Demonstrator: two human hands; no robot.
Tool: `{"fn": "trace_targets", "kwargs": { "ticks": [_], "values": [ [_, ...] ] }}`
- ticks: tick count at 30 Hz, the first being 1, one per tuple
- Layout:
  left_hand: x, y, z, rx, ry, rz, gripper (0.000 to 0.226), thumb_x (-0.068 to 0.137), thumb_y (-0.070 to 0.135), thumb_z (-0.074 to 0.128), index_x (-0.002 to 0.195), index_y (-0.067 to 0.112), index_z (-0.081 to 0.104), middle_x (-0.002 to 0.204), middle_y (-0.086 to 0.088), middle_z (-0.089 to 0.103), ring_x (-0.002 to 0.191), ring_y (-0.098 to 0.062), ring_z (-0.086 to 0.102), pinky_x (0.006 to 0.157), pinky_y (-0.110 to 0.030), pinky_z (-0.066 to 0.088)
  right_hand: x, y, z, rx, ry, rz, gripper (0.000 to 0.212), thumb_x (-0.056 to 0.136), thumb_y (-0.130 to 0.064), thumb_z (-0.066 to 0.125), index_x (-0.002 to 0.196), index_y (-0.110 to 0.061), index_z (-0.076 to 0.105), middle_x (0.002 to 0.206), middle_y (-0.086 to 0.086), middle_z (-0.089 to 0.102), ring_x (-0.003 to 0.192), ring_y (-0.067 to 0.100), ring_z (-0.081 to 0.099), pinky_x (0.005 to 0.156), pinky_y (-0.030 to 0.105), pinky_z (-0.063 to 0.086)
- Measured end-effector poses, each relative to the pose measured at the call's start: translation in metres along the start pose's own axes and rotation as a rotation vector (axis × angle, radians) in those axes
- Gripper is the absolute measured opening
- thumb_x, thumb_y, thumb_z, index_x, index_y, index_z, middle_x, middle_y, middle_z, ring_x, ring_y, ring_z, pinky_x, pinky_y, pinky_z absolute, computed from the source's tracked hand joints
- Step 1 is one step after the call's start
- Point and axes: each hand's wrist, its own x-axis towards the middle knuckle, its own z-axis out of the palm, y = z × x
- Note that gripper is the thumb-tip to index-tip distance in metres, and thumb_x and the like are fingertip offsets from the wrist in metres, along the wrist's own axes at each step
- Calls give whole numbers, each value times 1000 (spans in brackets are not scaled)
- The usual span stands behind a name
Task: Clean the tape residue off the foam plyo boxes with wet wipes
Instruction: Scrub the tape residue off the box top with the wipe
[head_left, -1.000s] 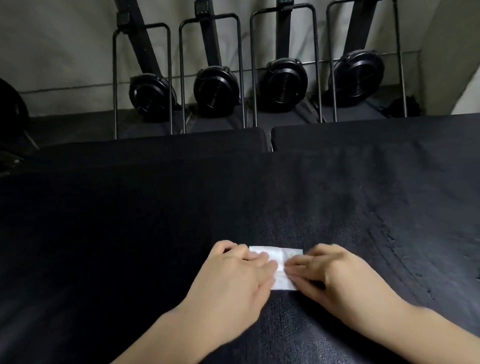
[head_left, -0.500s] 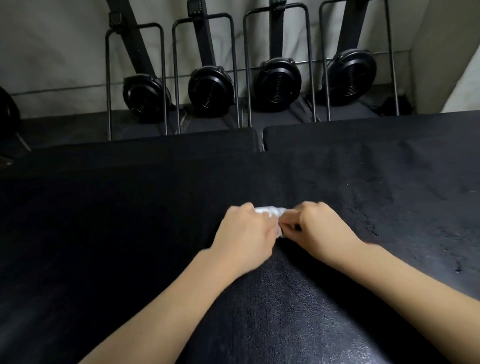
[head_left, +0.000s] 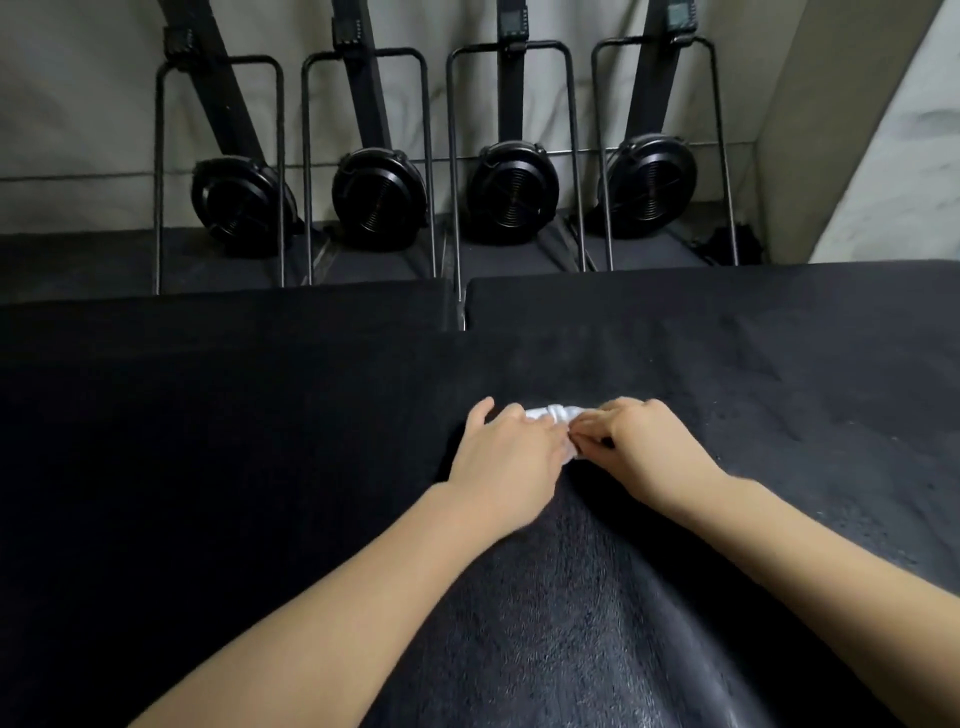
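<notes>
step in hand: both hands work a bunched wet wipe on the top of the nearest foam plyo box; judged from the task, this is a scrubbing pass over the cover.
wet wipe: white and scrunched into a small roll, it lies on the box top about mid-width, between and partly under the two hands; only its far edge and a scrap at the near side show.
left hand: palm down, fingers bent over the left end of the wipe and gripping it, thumb lifted off to the left; the forearm comes in from the lower left.
right hand: palm down, fingertips gathered and pinching the right end of the wipe; the forearm comes in from the lower right, and the two hands nearly meet over the wipe.
doing it well: the bunched wipe makes a firm little pad, so pressure should go straight down through the fingertips in short strokes; a fresh face should be turned out once one side loads with glue.
care: foam gives under load, so a flat push likely beats digging in with nails, which could scar the cover.
pale specks: faint marks on the top, right of the hands; whether they are glue cannot be told.
behind: two lower black boxes sit side by side, and four upright rowing machines stand at the wall.
</notes>
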Motion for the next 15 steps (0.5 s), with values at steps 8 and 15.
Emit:
{"fn": "trace_targets", "kwargs": {
  "ticks": [8, 15],
  "values": [
    [88, -41, -2, -75, -73, -195, 36, 106, 31, 32, 126, 23, 60, 113, 2, 61, 117, -21, 44, 117, -53, 17, 100, 26, 9, 9, -72, 115, 23, 98, -27, 55, 87, -24, 75, 79, 7, 69, 73, 29, 59, 68, 42, 53],
    [49, -23, -1, -87, 58, -118, 33, 105, 27, 36, 117, 23, 66, 87, 1, 57, 91, -22, 49, 80, -36, 35, 61, 9, -9, -27, -144, 64, 32, 96, -33, 59, 64, -34, 60, 69, 4, 60, 64, 27, 53, 64, 39, 49]
  ]
}}
